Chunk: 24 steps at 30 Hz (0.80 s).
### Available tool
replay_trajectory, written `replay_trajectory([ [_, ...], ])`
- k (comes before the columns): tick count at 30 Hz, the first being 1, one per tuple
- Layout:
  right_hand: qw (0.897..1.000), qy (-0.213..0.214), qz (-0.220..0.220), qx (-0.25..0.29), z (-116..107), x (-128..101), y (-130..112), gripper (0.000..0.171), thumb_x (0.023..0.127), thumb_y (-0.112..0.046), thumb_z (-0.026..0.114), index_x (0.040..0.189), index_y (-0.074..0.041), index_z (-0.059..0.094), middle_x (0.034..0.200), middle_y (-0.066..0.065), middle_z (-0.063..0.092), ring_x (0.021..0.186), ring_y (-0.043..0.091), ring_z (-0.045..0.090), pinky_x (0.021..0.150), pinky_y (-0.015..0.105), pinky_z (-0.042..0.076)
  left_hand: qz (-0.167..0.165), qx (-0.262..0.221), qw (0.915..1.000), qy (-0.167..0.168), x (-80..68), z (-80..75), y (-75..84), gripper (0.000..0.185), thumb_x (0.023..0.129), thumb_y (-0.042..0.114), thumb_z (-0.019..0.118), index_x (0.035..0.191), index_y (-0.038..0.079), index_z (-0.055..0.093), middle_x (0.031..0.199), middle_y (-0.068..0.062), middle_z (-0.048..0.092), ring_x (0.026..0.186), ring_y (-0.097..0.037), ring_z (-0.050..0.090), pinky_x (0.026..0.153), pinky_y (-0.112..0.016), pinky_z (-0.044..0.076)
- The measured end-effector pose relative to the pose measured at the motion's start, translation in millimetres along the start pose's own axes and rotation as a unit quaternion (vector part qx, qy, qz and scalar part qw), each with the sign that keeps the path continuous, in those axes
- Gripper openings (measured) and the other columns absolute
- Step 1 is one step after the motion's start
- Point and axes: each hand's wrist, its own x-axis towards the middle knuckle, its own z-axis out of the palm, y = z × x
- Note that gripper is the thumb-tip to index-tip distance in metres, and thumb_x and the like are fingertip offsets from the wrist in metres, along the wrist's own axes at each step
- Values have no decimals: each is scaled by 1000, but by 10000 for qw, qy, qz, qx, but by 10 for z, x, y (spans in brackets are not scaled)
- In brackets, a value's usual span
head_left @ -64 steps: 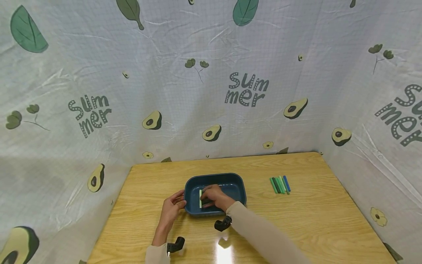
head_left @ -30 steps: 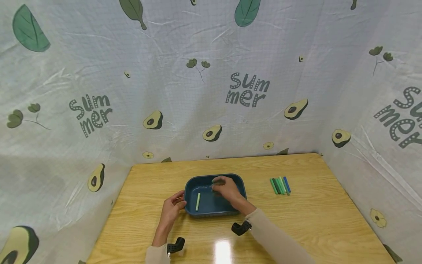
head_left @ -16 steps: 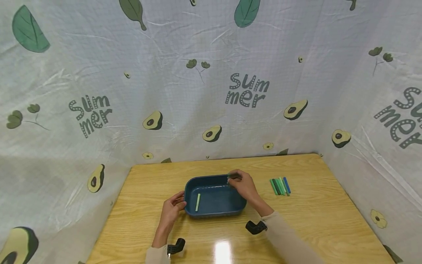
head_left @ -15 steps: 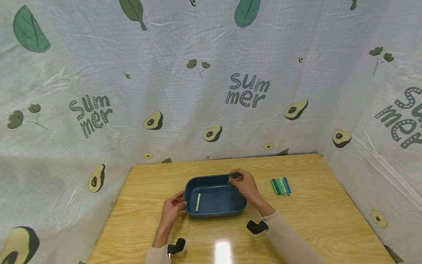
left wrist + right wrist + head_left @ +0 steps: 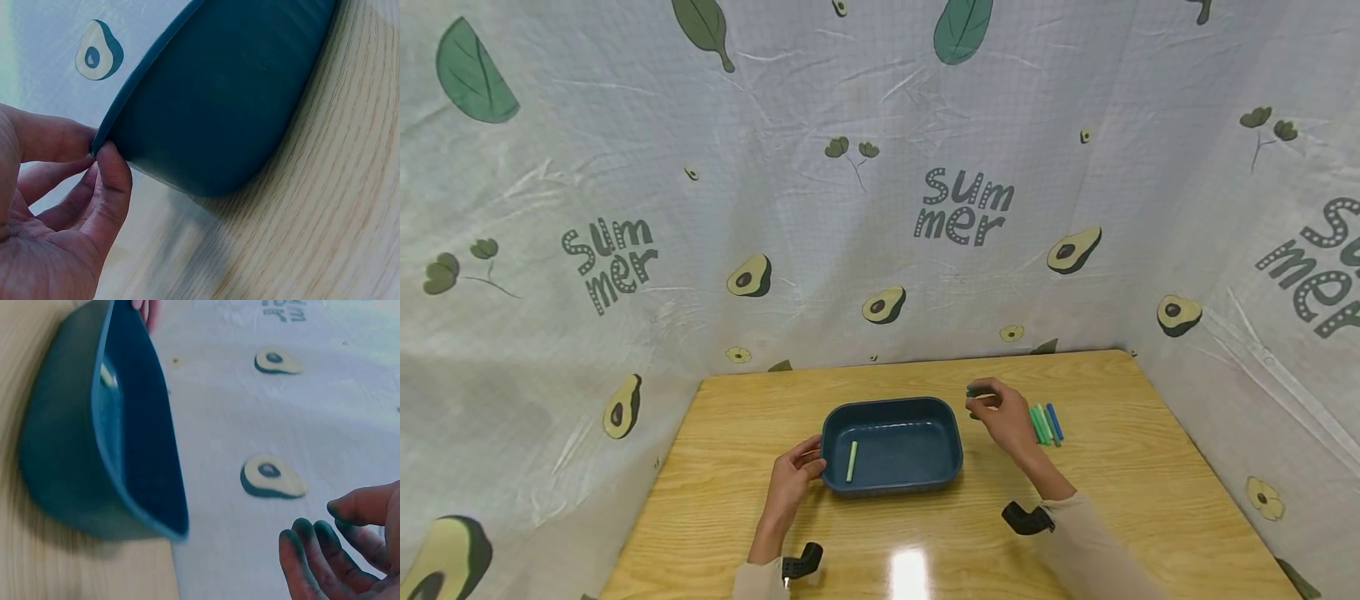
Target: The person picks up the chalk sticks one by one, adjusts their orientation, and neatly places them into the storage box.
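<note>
A dark blue rectangular bin (image 5: 917, 450) stands on the table. My left hand (image 5: 793, 475) pinches its left rim between thumb and fingers, as the left wrist view shows at the bin's edge (image 5: 144, 69). One pale green chalk stick (image 5: 852, 462) lies inside near the left end. Off the bin's right side hovers my right hand (image 5: 1006, 417), relaxed and holding nothing; its fingertips (image 5: 303, 528) are smudged green. Just beyond that hand lies a row of green and blue chalk sticks (image 5: 1047, 423), partly hidden behind it.
The wooden table (image 5: 1150, 500) reaches back to a white sheet (image 5: 820, 217) printed with avocados and leaves. Sheeting also hangs along both sides. A camera (image 5: 1028, 518) sits on the right wrist and another camera (image 5: 802, 561) on the left.
My right hand has let go of the pale green chalk stick in the bin and moved right, out over the table to the chalk row. My left hand stays on the rim.
</note>
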Motion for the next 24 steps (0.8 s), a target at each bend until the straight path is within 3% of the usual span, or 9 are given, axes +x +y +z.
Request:
replay_trajectory([
  [7, 9970, 435, 109, -626, -328, -42, 212, 28, 96, -18, 64, 121, -6, 64, 114, 18, 67, 88, 8, 69, 72, 22, 56, 20, -36, 10000, -52, -7, -8, 5, 49, 91, -3, 59, 139, -3, 52, 133, -26, 55, 120, -37, 55, 71, -18, 53],
  [15, 9886, 874, 165, -1212, -589, -146, 385, 28, 96, -21, 63, 121, -8, 64, 114, 16, 69, 95, 19, 68, 69, 26, 54, -20, -25, 10000, -83, 19, -15, -15, 48, 91, -6, 58, 138, -6, 51, 133, -29, 54, 121, -40, 54, 71, -19, 53],
  [19, 9840, 1057, 138, -1429, -674, -191, 500, 29, 96, -22, 63, 121, -8, 65, 114, 14, 70, 90, 3, 64, 72, 21, 52, -6, -21, 10000, -95, 8, -14, 4, 48, 91, -6, 57, 138, -6, 51, 133, -29, 54, 121, -41, 54, 72, -20, 54],
  [24, 9778, 1514, 189, -1436, -778, -230, 643, 28, 95, -18, 64, 120, -5, 65, 113, 16, 70, 84, -16, 51, 74, 5, 45, 95, 22, 9999, -72, -10, -9, 6, 47, 91, -2, 59, 138, -3, 53, 132, -27, 56, 118, -36, 57, 73, -21, 54],
])
